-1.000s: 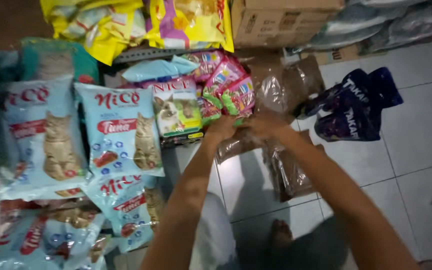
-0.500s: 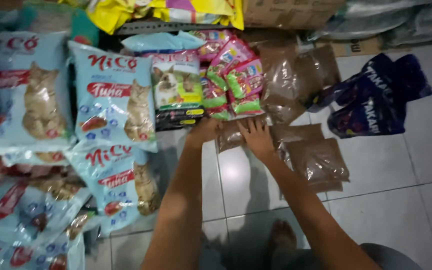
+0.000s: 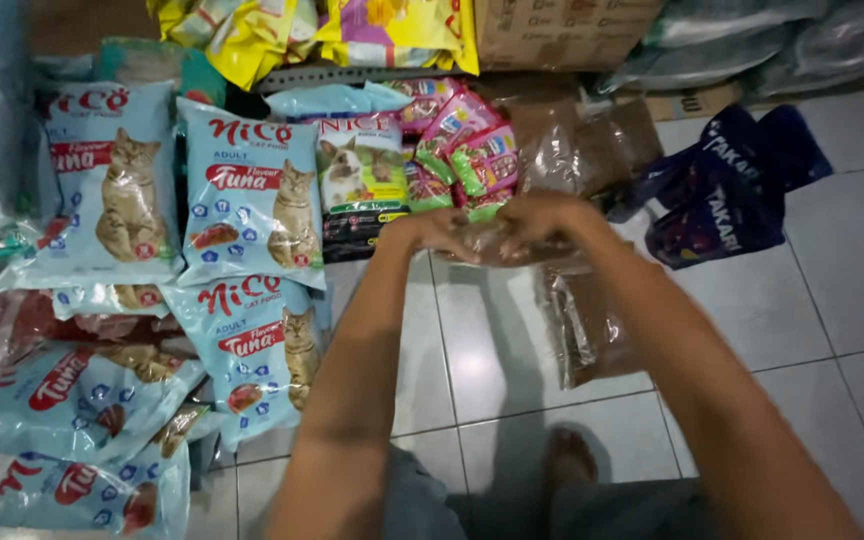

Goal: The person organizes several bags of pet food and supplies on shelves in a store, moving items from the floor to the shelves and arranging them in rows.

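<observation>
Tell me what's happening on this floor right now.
A person crouches over a tiled floor, both hands together on a clear plastic bag of brown pellets: left hand, right hand. Another clear bag of pellets lies just below. Light-blue cat food bags cover the left, dark blue pouches the right.

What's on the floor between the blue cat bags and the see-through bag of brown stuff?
In the head view, only bare tile floor lies between the light blue cat-picture bags and the clear bag of brown pellets, crossed above by the person's left forearm.
</observation>
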